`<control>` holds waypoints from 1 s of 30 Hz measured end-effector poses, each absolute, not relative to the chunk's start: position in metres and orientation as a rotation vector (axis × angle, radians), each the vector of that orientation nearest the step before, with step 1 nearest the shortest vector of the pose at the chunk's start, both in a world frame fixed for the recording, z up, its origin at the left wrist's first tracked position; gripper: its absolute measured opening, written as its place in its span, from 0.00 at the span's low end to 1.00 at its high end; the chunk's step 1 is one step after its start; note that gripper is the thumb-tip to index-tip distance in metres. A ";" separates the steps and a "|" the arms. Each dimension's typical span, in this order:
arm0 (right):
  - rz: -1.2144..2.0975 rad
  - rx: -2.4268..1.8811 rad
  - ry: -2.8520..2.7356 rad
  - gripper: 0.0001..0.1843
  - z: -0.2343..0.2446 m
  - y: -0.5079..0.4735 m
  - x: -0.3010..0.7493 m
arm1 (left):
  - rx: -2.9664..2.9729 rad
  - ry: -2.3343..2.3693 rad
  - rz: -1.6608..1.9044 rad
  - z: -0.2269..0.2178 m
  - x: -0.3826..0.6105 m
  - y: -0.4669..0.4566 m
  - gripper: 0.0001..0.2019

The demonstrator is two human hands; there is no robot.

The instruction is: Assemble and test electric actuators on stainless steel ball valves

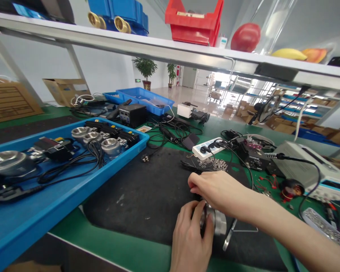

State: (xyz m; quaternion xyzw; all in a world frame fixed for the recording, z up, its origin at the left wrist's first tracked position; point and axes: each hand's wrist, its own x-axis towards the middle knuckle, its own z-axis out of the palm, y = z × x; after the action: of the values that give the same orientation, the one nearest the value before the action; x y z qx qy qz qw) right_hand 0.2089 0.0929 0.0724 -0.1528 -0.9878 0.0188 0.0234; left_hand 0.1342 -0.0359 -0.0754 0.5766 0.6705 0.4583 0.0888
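Note:
My left hand (190,236) is wrapped round a silver metal valve body (217,222) that rests on the black mat (141,192). My right hand (215,189) reaches over it from the right, fingers curled down onto the part's far side; what its fingertips pinch is hidden. A metal tool (229,236) lies on the mat just right of the valve. A small heap of shiny screws (214,164) sits on a dark tray just beyond my right hand.
A blue tray (31,211) at the left holds several metal valve units with black cables. A white power strip (206,148), tangled cables, a black meter (132,114) and a white instrument (308,166) crowd the green bench. Bins stand on the shelf overhead.

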 end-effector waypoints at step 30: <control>0.110 -0.454 -3.023 0.03 0.070 0.099 0.224 | 2.274 2.002 0.771 -0.050 0.126 -0.028 0.35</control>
State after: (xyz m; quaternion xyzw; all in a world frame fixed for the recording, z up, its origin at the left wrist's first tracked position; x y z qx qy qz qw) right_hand 0.2240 0.0993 0.0700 -0.1484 -0.9874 0.0358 0.0414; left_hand 0.1256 -0.0278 -0.0501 0.7273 0.6404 0.2466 0.0076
